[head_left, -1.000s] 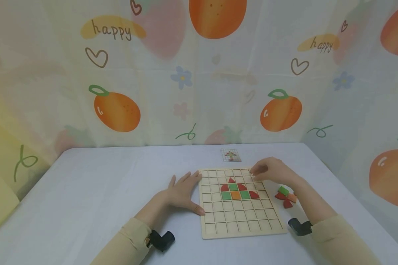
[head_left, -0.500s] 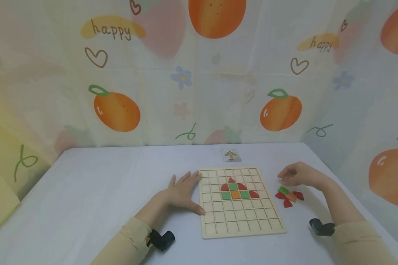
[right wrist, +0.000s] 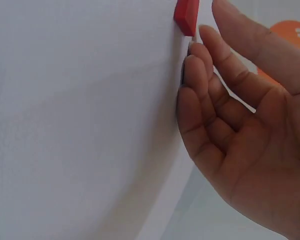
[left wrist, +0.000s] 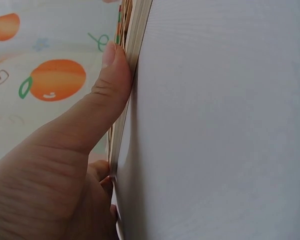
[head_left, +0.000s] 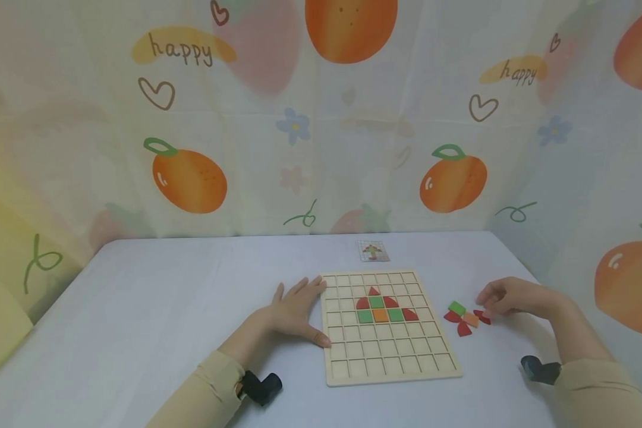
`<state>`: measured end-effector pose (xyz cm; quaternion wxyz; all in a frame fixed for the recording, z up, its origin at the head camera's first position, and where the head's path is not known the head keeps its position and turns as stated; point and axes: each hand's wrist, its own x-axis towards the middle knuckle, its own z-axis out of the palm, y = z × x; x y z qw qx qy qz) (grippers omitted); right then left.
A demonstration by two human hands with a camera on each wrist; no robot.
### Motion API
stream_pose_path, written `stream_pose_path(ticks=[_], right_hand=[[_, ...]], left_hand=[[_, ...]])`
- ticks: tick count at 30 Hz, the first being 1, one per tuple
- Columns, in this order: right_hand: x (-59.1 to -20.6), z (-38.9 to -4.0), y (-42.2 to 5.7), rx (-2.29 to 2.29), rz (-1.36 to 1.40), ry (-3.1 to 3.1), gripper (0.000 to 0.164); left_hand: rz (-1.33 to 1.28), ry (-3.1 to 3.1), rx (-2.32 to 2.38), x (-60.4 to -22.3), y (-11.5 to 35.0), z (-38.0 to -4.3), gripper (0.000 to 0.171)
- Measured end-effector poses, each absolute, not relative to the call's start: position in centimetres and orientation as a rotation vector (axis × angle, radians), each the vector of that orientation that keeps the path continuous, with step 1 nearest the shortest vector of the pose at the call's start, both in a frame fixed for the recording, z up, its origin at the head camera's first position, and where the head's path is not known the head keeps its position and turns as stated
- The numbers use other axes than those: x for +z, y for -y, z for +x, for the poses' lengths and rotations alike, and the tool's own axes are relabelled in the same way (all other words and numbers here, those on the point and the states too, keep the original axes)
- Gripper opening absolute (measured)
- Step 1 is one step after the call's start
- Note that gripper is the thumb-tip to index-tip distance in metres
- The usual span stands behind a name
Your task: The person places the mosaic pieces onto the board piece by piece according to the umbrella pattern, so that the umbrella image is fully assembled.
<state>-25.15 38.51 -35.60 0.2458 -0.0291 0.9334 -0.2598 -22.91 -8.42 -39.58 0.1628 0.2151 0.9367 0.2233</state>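
My left hand [head_left: 294,312] lies with spread fingers along the left edge of the gridded wooden board [head_left: 385,356]; the thumb [left wrist: 112,75] presses that edge in the left wrist view. Set in the board's squares are red, green and orange pieces, including an orange square [head_left: 380,315] and a red triangle [head_left: 373,291]. To the right, my right hand [head_left: 519,297] hovers with bent fingers at a red piece [head_left: 483,317]. In the right wrist view this red block [right wrist: 186,17] lies just past the fingertips, and the thumb stands apart from the index finger.
Beside the board's right edge lie more loose pieces: a green one [head_left: 457,308], an orange one [head_left: 471,320] and two red ones [head_left: 463,329]. A small picture card [head_left: 373,251] with a tree-like pattern lies behind the board. A fruit-printed curtain [head_left: 321,148] hangs behind the table.
My right hand has moved from the board's upper right corner rightward and down to the loose red piece at the right. The left hand and the pieces in the board have stayed put.
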Motion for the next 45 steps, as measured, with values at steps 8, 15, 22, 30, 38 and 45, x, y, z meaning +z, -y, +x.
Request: stream_pose_path(ticks=[8,15,22,30,38,45], right_hand=[[-36.1,-25.2,-38.1,-0.634,-0.090,-2.582,0.028],[-36.5,-25.2,-38.1,-0.596,-0.105,-2.601,0.026],[-36.8,-24.9,-38.0,-0.601,-0.101,-2.615,0.023],[-36.8,-24.7,-38.3,-0.618,-0.121,-2.620,0.020],[-37.0,-24.7,-38.5,-0.698,-0.190,-2.662,0.017],[-36.6,-24.9,-38.2,-0.721,-0.168,-2.675,0.021]], left_hand=[[0.601,-2.680,0.621,-39.9,8.4,-23.1,0.121],[0.593,-2.680,0.622,-40.0,8.4,-23.2,0.122],[0.604,-2.676,0.629,-39.9,8.5,-23.1,0.122],[0.608,-2.675,0.626,-39.8,8.5,-23.0,0.120],[0.605,-2.683,0.632,-39.9,8.6,-23.1,0.121],[0.611,-2.677,0.635,-39.9,8.5,-23.1,0.121]])
